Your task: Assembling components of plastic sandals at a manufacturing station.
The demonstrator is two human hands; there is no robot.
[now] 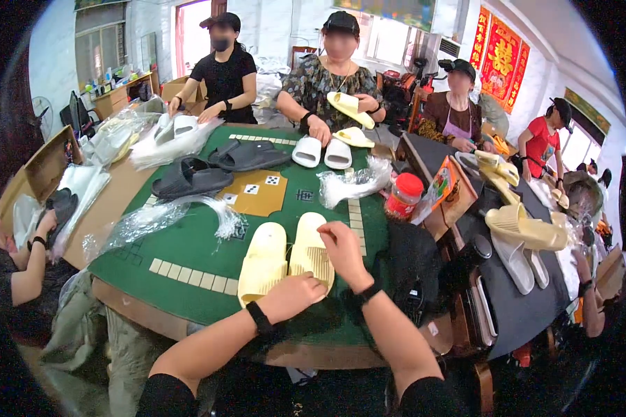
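Two pale yellow slide slippers lie side by side in front of me on the green table mat: the left slipper and the right slipper. My left hand is over their near ends, its fingers curled together against the right slipper's ribbed strap. Beside the outer edge of that slipper is my right hand, raised slightly, thumb and fingers pinched together. Whatever either hand holds, if anything, is too small or hidden to make out. Black bands circle both my wrists.
Dark slippers, clear plastic strips and white slippers lie beyond. A red-lidded jar stands right of the mat. Further right, more slippers pile on a dark table. Several people handle slippers around the tables.
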